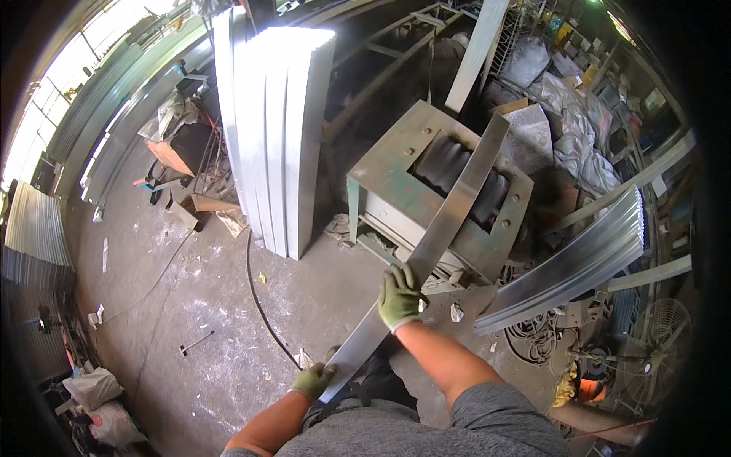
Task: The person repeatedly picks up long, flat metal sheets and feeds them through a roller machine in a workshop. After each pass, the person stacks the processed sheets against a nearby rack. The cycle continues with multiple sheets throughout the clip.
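— Where do we have the metal strip (438, 236)?

— It runs slantwise from our lap up over the green roller machine (381, 171), lying across the dark rollers (449, 164).

— And our hands?

— Both gloved. Our left hand (314, 379) is closed on the strip's near end, farthest from the machine; our right hand (399, 297) grips its edge just before the machine.

— Anything beside it?

— Upright sheets (278, 129) left of the machine, curved strips (579, 263) right.

Daylight from upper-left windows (46, 114) glares off standing sheets (282, 114); fisheye edges bend, corners black.
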